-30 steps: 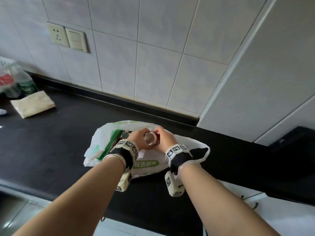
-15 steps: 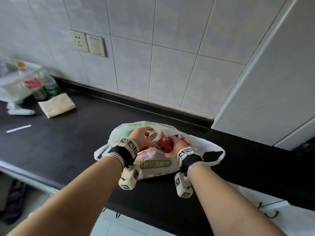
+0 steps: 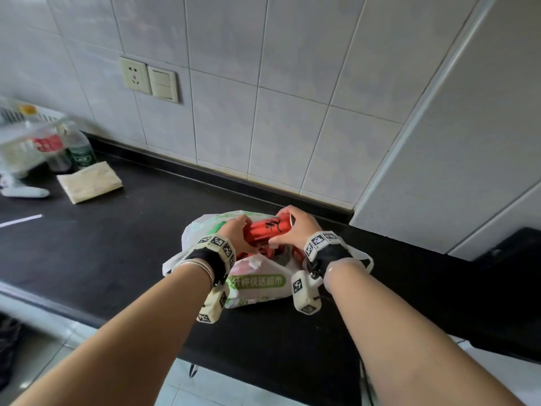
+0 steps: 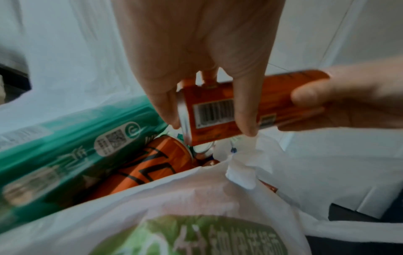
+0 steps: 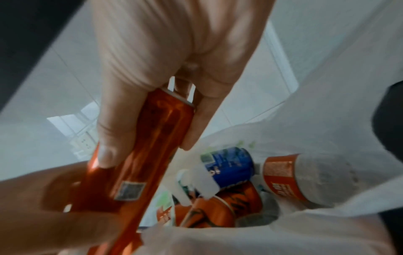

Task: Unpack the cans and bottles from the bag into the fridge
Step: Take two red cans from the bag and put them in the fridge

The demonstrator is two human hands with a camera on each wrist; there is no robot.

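Note:
A red can (image 3: 268, 228) lies level just above the open white shopping bag (image 3: 257, 285) on the black counter. My left hand (image 3: 235, 234) grips its left end and my right hand (image 3: 295, 230) grips its right end. From the left wrist, the left hand (image 4: 209, 124) curls over the can (image 4: 218, 110) by its barcode. From the right wrist, the right hand (image 5: 148, 150) wraps around the can (image 5: 152, 138). Inside the bag lie another red can (image 5: 229, 203), a blue can (image 5: 229, 163), a clear bottle with a red label (image 5: 305, 181) and a green pack (image 4: 65, 146).
The black counter (image 3: 102, 253) runs left to a folded cloth (image 3: 89, 181) and bottles in a clear bag (image 3: 44, 145). A tiled wall with a socket (image 3: 134, 74) stands behind. A tall white panel (image 3: 453, 142) rises at the right.
The red can, earlier tilted with its top toward me in the left hand, has come up out of the bag and turned level. The right hand now grips its other end.

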